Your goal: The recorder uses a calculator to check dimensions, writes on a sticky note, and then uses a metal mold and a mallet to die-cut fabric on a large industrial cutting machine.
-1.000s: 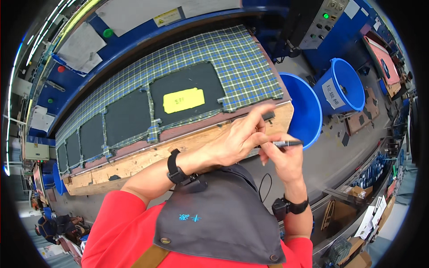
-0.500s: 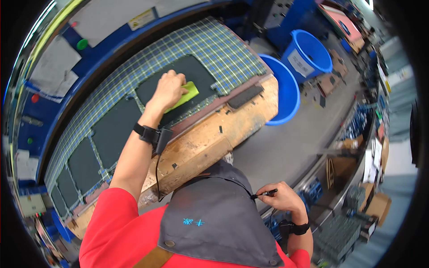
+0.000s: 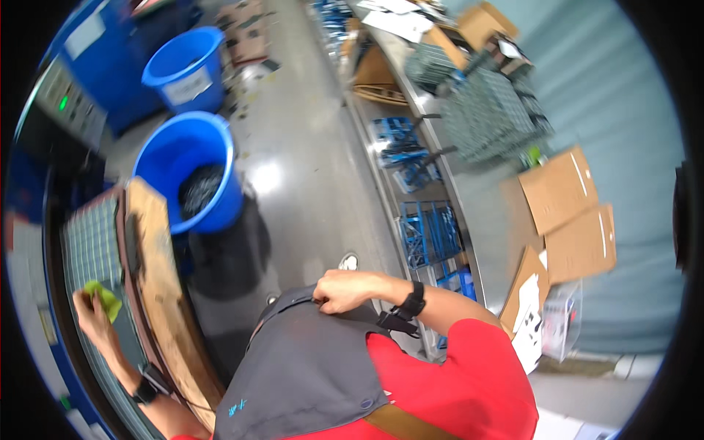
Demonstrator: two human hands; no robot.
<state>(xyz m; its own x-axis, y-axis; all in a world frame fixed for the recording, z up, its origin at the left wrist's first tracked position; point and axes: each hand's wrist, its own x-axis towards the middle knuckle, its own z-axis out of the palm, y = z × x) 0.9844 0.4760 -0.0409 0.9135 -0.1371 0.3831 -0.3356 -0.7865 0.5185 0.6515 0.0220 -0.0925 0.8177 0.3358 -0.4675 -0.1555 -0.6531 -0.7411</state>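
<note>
My left hand (image 3: 95, 326) holds a yellow-green cloth (image 3: 107, 299) over the dark sheet on the checkered green-and-white press bed at the left. The checkered covering (image 3: 94, 238) shows beyond the cloth. My right hand (image 3: 342, 290) is closed against the upper front of my grey apron (image 3: 301, 359), its fingers curled at the fabric. Whatever those fingers hold is hidden; the black pen seen earlier does not show. Both wrists wear black bands with small devices.
A worn wooden ledge (image 3: 158, 271) edges the bed, with a dark bar (image 3: 133, 242) beside it. Two blue buckets stand on the floor, the nearer bucket (image 3: 224, 150) holding dark scraps. Across the aisle is a bench (image 3: 480, 198) with stacked checkered pieces (image 3: 488, 117) and cardboard boxes (image 3: 561, 191).
The view has swung to the right, away from the bed. My right hand, which gripped a black pen beside the apron, is now at its upper front. My left hand still holds the cloth.
</note>
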